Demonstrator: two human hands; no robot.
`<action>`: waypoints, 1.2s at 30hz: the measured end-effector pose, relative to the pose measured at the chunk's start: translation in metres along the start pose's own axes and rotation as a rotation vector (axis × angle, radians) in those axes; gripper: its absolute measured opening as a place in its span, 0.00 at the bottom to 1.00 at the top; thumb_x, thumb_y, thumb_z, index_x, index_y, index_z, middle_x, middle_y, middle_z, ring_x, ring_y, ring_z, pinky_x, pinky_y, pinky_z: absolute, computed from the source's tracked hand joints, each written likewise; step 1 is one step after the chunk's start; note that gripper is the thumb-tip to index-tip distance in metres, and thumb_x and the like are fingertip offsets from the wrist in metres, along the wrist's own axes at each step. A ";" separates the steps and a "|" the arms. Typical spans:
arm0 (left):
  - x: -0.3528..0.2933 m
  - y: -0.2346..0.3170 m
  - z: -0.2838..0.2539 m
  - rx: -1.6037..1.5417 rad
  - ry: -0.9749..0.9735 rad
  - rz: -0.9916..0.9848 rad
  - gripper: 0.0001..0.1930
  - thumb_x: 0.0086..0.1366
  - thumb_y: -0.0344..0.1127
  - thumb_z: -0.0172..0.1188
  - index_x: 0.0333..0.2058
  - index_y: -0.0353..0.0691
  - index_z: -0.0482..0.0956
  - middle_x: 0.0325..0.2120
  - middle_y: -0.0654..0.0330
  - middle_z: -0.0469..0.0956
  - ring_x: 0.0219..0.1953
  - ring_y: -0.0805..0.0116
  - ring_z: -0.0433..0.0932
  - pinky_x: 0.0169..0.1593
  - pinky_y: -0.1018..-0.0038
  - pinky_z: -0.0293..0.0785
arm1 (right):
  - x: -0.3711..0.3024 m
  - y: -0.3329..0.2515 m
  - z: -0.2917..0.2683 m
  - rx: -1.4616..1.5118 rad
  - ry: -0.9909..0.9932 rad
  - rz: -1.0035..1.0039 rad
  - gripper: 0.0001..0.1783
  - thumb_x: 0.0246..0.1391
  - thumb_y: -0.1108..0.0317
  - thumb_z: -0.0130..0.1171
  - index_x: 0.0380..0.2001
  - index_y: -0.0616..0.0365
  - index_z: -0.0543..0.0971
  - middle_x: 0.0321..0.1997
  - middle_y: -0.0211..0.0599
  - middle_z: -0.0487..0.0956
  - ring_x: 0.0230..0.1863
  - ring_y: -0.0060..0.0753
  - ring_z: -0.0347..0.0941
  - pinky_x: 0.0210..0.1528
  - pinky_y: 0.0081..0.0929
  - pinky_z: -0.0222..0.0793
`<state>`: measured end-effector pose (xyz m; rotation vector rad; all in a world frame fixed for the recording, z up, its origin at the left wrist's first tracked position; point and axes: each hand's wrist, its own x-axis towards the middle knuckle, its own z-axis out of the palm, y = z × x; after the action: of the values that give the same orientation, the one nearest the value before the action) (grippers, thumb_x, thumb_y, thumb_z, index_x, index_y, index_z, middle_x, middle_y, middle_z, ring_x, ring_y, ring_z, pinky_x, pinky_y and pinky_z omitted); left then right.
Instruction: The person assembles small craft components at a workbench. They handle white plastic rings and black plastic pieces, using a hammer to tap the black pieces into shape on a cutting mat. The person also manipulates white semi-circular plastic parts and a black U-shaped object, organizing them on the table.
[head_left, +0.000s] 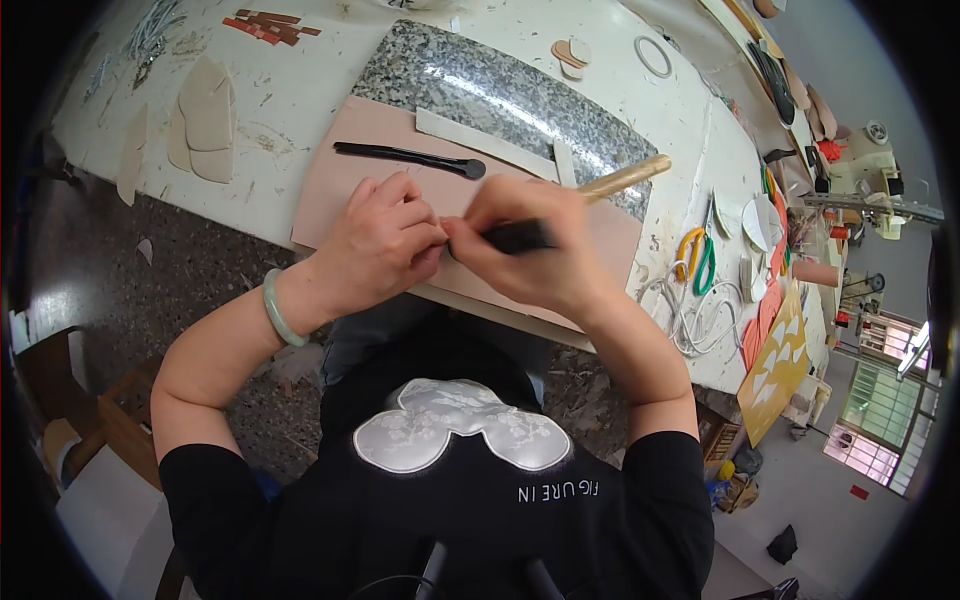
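My right hand [525,245], blurred by motion, is closed round a tool with a pale wooden handle [630,178] that sticks out up and to the right. A dark part [520,237] shows blurred in its grip; whether it belongs to the tool I cannot tell. The fingertips of my left hand [395,235] are pinched together against those of the right, and what they hold is hidden. Both hands are over a pinkish sheet [325,195] at the table's near edge. Just beyond my left hand lies a black strap [405,155] with a rounded end.
A speckled stone slab [430,65] lies under the sheet's far side, with pale strips [490,145] along it. To the right are scissors [705,250] with yellow and green handles and a white cord [690,320]. Beige cut pieces [207,125] lie on the left.
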<state>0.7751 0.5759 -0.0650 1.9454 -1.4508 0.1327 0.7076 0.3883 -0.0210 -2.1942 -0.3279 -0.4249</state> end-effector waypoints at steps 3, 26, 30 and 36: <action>-0.011 -0.002 -0.005 -0.005 -0.009 -0.018 0.08 0.46 0.27 0.68 0.26 0.41 0.78 0.28 0.65 0.76 0.37 0.62 0.72 0.40 0.66 0.67 | -0.005 0.004 -0.002 0.029 -0.040 0.287 0.14 0.42 0.70 0.70 0.16 0.51 0.72 0.15 0.29 0.75 0.16 0.33 0.73 0.22 0.29 0.68; -0.033 -0.007 -0.017 -0.089 0.073 -0.116 0.09 0.45 0.27 0.70 0.27 0.38 0.82 0.27 0.64 0.78 0.34 0.60 0.71 0.38 0.68 0.71 | 0.018 -0.012 0.019 0.070 -0.141 -0.045 0.11 0.46 0.75 0.69 0.17 0.57 0.76 0.18 0.30 0.77 0.18 0.24 0.72 0.22 0.21 0.66; -0.034 -0.008 -0.017 -0.100 0.078 -0.118 0.08 0.45 0.26 0.70 0.27 0.38 0.82 0.27 0.65 0.78 0.34 0.61 0.71 0.38 0.69 0.71 | 0.019 -0.009 0.010 -0.050 -0.172 0.068 0.10 0.46 0.77 0.68 0.18 0.58 0.76 0.18 0.31 0.77 0.18 0.22 0.72 0.22 0.20 0.66; -0.035 -0.009 -0.020 -0.177 0.046 -0.179 0.07 0.47 0.27 0.70 0.27 0.38 0.81 0.28 0.65 0.78 0.37 0.61 0.70 0.40 0.69 0.71 | 0.019 -0.009 0.027 0.003 -0.113 0.048 0.12 0.43 0.71 0.69 0.17 0.55 0.74 0.16 0.31 0.76 0.17 0.32 0.73 0.21 0.27 0.67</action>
<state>0.7767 0.6172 -0.0702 1.9027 -1.2091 -0.0312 0.7268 0.4165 -0.0227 -2.2233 -0.3359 -0.2742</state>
